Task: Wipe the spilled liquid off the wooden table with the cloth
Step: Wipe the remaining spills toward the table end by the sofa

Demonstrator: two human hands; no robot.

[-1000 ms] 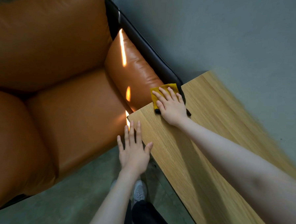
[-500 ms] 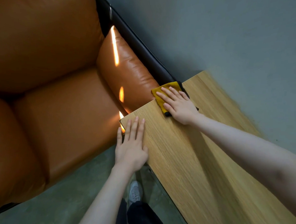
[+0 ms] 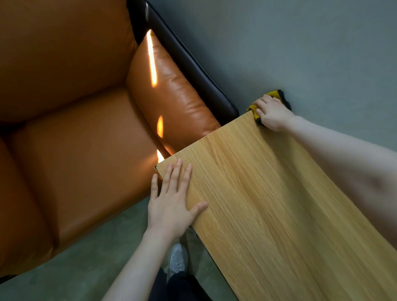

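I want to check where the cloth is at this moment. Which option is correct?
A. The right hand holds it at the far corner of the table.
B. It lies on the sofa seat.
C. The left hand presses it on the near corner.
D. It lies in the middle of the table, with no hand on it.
A: the right hand holds the yellow cloth at the far corner of the wooden table, while the left hand lies flat and bare on the near corner.
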